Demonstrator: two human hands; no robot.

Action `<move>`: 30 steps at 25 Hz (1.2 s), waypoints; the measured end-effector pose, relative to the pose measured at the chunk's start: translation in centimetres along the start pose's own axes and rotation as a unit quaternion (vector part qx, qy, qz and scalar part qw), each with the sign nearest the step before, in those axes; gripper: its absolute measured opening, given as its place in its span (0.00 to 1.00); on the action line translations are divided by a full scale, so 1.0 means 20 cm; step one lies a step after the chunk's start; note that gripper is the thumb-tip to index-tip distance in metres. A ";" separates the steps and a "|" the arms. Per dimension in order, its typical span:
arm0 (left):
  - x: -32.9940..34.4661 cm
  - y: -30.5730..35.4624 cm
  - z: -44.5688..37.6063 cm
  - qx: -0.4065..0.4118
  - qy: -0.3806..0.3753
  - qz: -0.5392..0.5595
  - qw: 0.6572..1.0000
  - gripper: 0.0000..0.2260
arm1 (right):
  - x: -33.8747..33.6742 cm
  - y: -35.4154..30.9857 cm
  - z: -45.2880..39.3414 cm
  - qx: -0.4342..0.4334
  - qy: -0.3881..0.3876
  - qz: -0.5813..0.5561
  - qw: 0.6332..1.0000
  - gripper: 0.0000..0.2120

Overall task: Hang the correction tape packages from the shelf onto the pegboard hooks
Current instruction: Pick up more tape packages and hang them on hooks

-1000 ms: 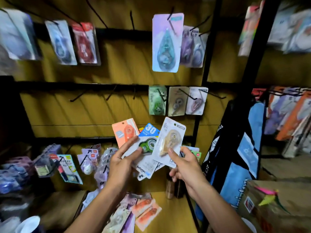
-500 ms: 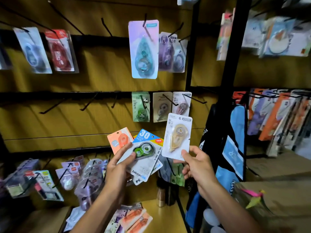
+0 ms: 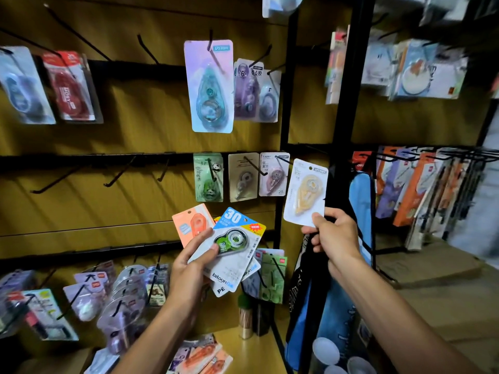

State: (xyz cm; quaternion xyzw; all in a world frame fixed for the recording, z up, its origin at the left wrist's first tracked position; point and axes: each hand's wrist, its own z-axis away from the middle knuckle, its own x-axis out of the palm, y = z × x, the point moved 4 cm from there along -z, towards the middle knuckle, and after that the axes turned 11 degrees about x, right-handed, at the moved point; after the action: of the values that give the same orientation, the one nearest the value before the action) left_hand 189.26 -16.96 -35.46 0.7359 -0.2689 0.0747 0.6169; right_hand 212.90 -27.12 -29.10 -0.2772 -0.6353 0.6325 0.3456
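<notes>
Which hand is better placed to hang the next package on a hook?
Right hand: it pinches a single yellow package raised beside the middle-row hooks. Left hand is busy holding a fanned stack.

The blue-topped package (image 3: 232,249) reads "30", "NEW" and "bitoon"; a red package (image 3: 70,86) reads "Edsy".

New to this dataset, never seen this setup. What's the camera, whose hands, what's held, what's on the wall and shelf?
There is no robot here: one wide-angle camera is worn on a person's head and looks forward and down at their two bare hands.

The left hand holds a fanned bunch of correction tape packages. The right hand pinches the bottom edge of a single yellow package, raised near the black upright post.

The wall is a wooden pegboard with black hooks. Some hooks are bare; others carry packages, such as the green one. Below, more packages lie on the wooden shelf.
</notes>
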 end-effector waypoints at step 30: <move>-0.14 -0.03 -0.22 0.039 -0.011 -0.051 0.998 0.18 | 0.51 0.19 -0.19 0.187 -0.241 0.061 0.950 0.18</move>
State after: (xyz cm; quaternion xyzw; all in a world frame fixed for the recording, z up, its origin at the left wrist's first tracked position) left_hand 188.07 -11.87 -36.23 0.7729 -0.2350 0.0457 0.5876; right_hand 209.28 -16.60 -32.21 -0.0847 -0.5516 0.8081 0.1886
